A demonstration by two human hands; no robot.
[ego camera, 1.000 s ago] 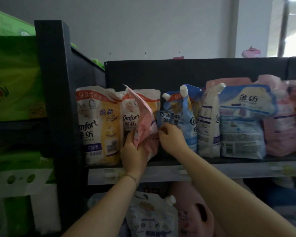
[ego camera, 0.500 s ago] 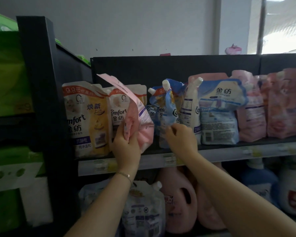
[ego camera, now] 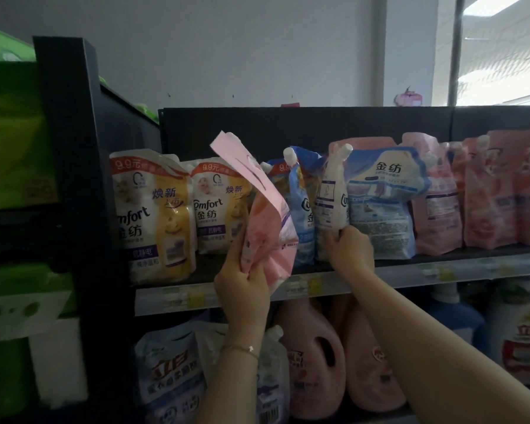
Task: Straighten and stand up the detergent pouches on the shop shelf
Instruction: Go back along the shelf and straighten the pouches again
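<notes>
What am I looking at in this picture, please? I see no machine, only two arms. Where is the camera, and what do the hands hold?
There is no machine: a person works with bare hands. The camera sits on the person's head, so both arms reach forward from below toward a shop shelf. The left hand grips a pink pouch, held tilted in front of the row. The right hand grips the lower part of a white pouch with a cap, standing on the shelf. To the left stand yellow pouches; to the right stand a blue pouch and more pink pouches. On the shelf below stand pink bottles.
</notes>
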